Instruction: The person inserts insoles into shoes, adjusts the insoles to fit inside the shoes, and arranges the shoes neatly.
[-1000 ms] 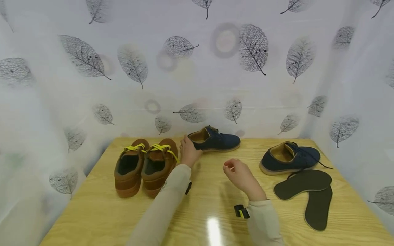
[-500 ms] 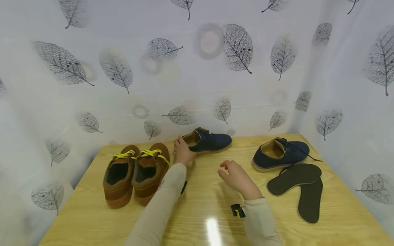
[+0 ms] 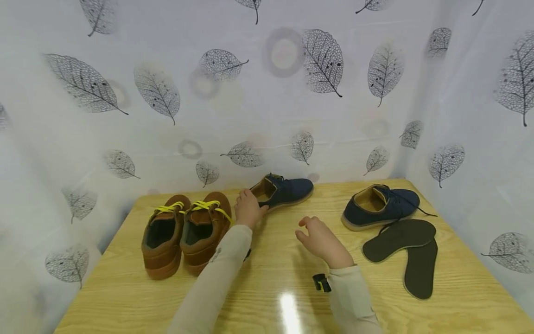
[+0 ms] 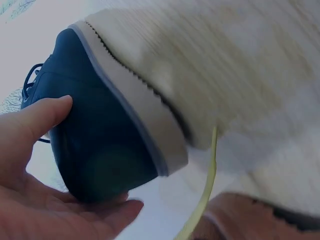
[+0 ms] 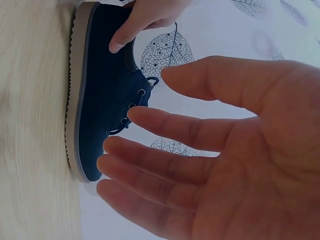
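Note:
My left hand (image 3: 249,208) holds the heel of a navy lace-up shoe (image 3: 289,194) with a tan lining, at the back of the table. In the left wrist view the thumb lies on one side of the heel of this navy shoe (image 4: 100,125) and the fingers wrap the other side. The sole looks close to the tabletop; whether it touches all along I cannot tell. My right hand (image 3: 322,241) hovers to the right and nearer, apart from the shoe. In the right wrist view the fingers of this right hand (image 5: 225,155) are loosely spread, holding nothing.
Two brown shoes (image 3: 198,250) with yellow laces stand side by side left of my left forearm. A second navy shoe (image 3: 360,214) sits at the right, with two dark overlapping insoles (image 3: 420,273) in front of it. A leaf-print curtain (image 3: 267,111) hangs behind the wooden table (image 3: 275,297).
The held navy shoe has turned a little, its heel swinging toward me. My right hand keeps its pose. The head view panned slightly to the right at first.

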Demonstrator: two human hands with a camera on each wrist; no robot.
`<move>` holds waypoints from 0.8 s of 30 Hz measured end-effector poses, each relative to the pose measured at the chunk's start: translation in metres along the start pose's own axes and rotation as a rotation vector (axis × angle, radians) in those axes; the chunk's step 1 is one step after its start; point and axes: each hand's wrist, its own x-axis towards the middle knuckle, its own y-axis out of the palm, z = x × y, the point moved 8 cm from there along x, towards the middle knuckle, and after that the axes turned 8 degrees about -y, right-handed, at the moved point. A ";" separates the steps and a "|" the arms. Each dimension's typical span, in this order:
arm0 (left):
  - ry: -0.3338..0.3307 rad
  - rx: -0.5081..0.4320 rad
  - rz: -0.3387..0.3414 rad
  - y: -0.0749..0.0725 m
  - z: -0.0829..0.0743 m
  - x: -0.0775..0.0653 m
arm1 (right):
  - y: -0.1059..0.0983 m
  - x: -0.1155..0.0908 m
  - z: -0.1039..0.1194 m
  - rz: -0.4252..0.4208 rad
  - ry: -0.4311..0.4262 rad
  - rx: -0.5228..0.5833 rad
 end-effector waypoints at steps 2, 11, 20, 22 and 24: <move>0.023 0.029 0.001 -0.001 -0.001 -0.003 | 0.001 0.000 0.000 0.010 -0.002 -0.001; 0.069 -0.023 0.023 -0.008 0.005 -0.019 | 0.002 -0.002 0.001 0.023 -0.002 -0.008; 0.144 0.135 0.029 -0.008 0.007 -0.044 | 0.001 -0.003 0.002 0.032 0.004 -0.009; 0.151 0.186 0.023 -0.008 0.007 -0.052 | 0.001 -0.002 0.002 0.033 0.004 -0.010; 0.146 0.200 0.005 -0.009 0.008 -0.058 | 0.001 -0.002 0.003 0.035 0.004 -0.013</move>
